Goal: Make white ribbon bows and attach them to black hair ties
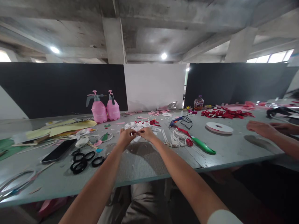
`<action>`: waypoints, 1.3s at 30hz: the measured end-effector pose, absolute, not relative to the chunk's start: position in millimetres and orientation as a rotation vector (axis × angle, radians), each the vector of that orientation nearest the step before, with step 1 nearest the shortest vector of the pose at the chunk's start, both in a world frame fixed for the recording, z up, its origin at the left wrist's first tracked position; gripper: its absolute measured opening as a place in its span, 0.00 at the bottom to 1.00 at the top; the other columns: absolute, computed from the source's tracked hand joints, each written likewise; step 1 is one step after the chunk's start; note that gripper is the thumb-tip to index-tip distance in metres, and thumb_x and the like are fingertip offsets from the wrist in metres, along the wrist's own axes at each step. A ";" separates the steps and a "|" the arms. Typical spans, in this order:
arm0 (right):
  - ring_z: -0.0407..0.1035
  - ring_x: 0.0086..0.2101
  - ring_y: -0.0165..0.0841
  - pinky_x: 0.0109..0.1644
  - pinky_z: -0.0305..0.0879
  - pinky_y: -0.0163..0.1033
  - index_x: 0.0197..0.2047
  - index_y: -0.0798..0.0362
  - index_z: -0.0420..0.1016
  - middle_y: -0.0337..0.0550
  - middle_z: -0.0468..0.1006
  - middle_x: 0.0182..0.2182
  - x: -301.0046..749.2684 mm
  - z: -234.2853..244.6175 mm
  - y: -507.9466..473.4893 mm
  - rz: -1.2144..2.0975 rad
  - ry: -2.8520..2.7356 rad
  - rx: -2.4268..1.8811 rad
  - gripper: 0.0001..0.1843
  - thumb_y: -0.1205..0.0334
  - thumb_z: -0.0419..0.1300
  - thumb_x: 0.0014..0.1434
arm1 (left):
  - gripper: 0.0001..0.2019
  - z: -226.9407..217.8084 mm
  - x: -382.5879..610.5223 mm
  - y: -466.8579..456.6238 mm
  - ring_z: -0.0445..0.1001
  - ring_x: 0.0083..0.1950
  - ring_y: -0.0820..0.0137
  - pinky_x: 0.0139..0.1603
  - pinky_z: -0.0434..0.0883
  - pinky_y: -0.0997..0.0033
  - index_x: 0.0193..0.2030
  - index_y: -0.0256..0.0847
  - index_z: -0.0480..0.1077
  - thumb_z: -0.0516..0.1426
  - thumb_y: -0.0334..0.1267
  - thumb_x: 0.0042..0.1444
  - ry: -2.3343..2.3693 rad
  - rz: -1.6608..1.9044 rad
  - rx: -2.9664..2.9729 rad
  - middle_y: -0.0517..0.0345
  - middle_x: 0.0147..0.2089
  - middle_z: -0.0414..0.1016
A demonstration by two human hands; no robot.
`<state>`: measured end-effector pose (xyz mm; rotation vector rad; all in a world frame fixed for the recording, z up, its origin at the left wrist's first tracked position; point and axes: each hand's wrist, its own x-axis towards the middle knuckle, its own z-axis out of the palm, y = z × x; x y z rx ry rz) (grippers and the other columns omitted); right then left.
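My left hand (127,137) and my right hand (146,133) meet fingertip to fingertip just above the table, both with fingers pinched together. What they pinch is too small to make out; a bit of white shows just below the fingertips. Right behind them lies a heap of white ribbon pieces (135,125), with red ribbon scraps (154,122) at its right side. A strip of white ribbon with dark print (157,128) runs out from the heap beside my right hand.
Left are black rings (79,166), a phone (59,150), yellow sheets (67,128) and pink spray bottles (99,112). Right are a glue gun (176,121), white cord (178,138), a green-handled tool (203,145), a ribbon roll (219,128) and another person's hands (261,129).
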<state>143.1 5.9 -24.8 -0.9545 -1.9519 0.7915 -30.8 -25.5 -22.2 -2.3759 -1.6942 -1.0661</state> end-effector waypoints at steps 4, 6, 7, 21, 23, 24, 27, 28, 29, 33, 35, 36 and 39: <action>0.55 0.21 0.24 0.26 0.47 0.31 0.25 0.59 0.77 0.34 0.65 0.16 145.1 -26.2 7.2 0.787 -1.962 -0.968 0.16 0.52 0.61 0.49 | 0.11 -21.0 -29.0 -26.1 0.71 0.34 0.69 0.50 0.58 0.64 0.37 0.44 0.78 0.56 0.41 0.52 -1.685 -1.010 -2.381 0.57 0.32 0.78; 0.54 0.21 0.24 0.26 0.47 0.31 0.25 0.59 0.76 0.33 0.64 0.16 146.3 -26.5 7.4 0.797 -1.957 -0.971 0.16 0.52 0.60 0.50 | 0.11 -20.6 -27.6 -26.5 0.71 0.33 0.69 0.50 0.57 0.64 0.37 0.44 0.78 0.56 0.42 0.53 -1.684 -0.996 -2.374 0.57 0.31 0.78; 0.54 0.21 0.24 0.26 0.47 0.31 0.25 0.59 0.76 0.33 0.64 0.16 146.9 -26.4 7.4 0.805 -1.953 -0.974 0.16 0.53 0.60 0.50 | 0.11 -20.6 -27.0 -26.6 0.71 0.33 0.69 0.51 0.56 0.63 0.37 0.44 0.78 0.56 0.42 0.53 -1.681 -0.999 -2.376 0.56 0.32 0.78; 0.57 0.22 0.26 0.27 0.49 0.32 0.30 0.59 0.80 0.35 0.68 0.18 152.4 -31.1 14.4 0.817 -1.964 -0.964 0.16 0.54 0.60 0.49 | 0.11 -15.5 -23.3 -33.1 0.71 0.38 0.68 0.51 0.55 0.64 0.38 0.42 0.76 0.54 0.41 0.57 -1.626 -0.888 -2.423 0.56 0.38 0.78; 0.57 0.22 0.26 0.27 0.49 0.32 0.29 0.59 0.79 0.35 0.67 0.17 151.6 -29.7 13.2 0.819 -1.975 -0.966 0.16 0.54 0.60 0.49 | 0.09 -14.2 -20.3 -35.9 0.72 0.40 0.67 0.51 0.55 0.63 0.37 0.42 0.76 0.54 0.39 0.56 -1.602 -0.857 -2.376 0.56 0.36 0.78; 0.56 0.22 0.26 0.27 0.48 0.32 0.28 0.60 0.79 0.35 0.67 0.17 150.9 -29.1 12.7 0.815 -1.979 -0.966 0.16 0.53 0.60 0.49 | 0.09 -13.7 -18.6 -37.1 0.72 0.40 0.67 0.51 0.55 0.63 0.36 0.42 0.75 0.54 0.38 0.55 -1.588 -0.844 -2.346 0.56 0.36 0.78; 0.56 0.22 0.26 0.27 0.48 0.33 0.27 0.59 0.78 0.34 0.65 0.16 149.2 -28.6 12.7 0.794 -1.990 -0.960 0.16 0.53 0.60 0.48 | 0.07 -13.3 -13.0 -39.7 0.72 0.40 0.65 0.50 0.56 0.60 0.34 0.40 0.74 0.54 0.37 0.54 -1.560 -0.795 -2.256 0.55 0.35 0.77; 0.56 0.22 0.26 0.27 0.48 0.32 0.27 0.59 0.78 0.34 0.65 0.16 148.9 -28.8 13.4 0.790 -1.991 -0.960 0.15 0.54 0.60 0.48 | 0.07 -13.3 -11.1 -40.2 0.72 0.40 0.64 0.50 0.56 0.59 0.34 0.40 0.73 0.54 0.36 0.54 -1.555 -0.778 -2.233 0.54 0.35 0.77; 0.56 0.22 0.26 0.27 0.47 0.32 0.26 0.59 0.78 0.34 0.64 0.16 148.9 -29.3 14.1 0.788 -1.993 -0.960 0.15 0.55 0.60 0.48 | 0.08 -13.4 -9.4 -40.6 0.72 0.40 0.64 0.50 0.56 0.59 0.34 0.40 0.73 0.53 0.36 0.54 -1.550 -0.762 -2.213 0.52 0.36 0.77; 0.57 0.23 0.26 0.27 0.49 0.32 0.26 0.59 0.78 0.35 0.65 0.16 150.6 -30.9 16.8 0.780 -1.971 -0.956 0.13 0.56 0.60 0.48 | 0.09 -13.8 -4.8 -40.8 0.72 0.41 0.63 0.51 0.56 0.56 0.35 0.39 0.73 0.51 0.34 0.55 -1.526 -0.746 -2.181 0.50 0.37 0.77; 0.57 0.23 0.26 0.28 0.50 0.32 0.27 0.59 0.78 0.35 0.65 0.17 151.7 -30.9 16.8 0.780 -1.957 -0.953 0.14 0.55 0.60 0.49 | 0.10 -14.0 -4.8 -40.3 0.72 0.42 0.63 0.52 0.55 0.56 0.36 0.39 0.73 0.51 0.34 0.56 -1.527 -0.763 -2.196 0.51 0.38 0.77; 0.57 0.23 0.26 0.28 0.50 0.32 0.27 0.59 0.79 0.35 0.65 0.17 152.1 -30.7 16.5 0.784 -1.949 -0.954 0.14 0.55 0.60 0.49 | 0.10 -14.2 -5.5 -39.9 0.72 0.42 0.63 0.53 0.55 0.56 0.36 0.40 0.74 0.51 0.34 0.56 -1.531 -0.774 -2.210 0.51 0.38 0.77; 0.56 0.22 0.26 0.27 0.49 0.33 0.28 0.59 0.79 0.35 0.66 0.17 152.8 -29.7 15.2 0.805 -1.924 -0.973 0.15 0.53 0.61 0.49 | 0.09 -15.1 -8.9 -38.8 0.73 0.44 0.63 0.55 0.54 0.57 0.37 0.41 0.74 0.52 0.35 0.55 -1.546 -0.820 -2.257 0.53 0.39 0.78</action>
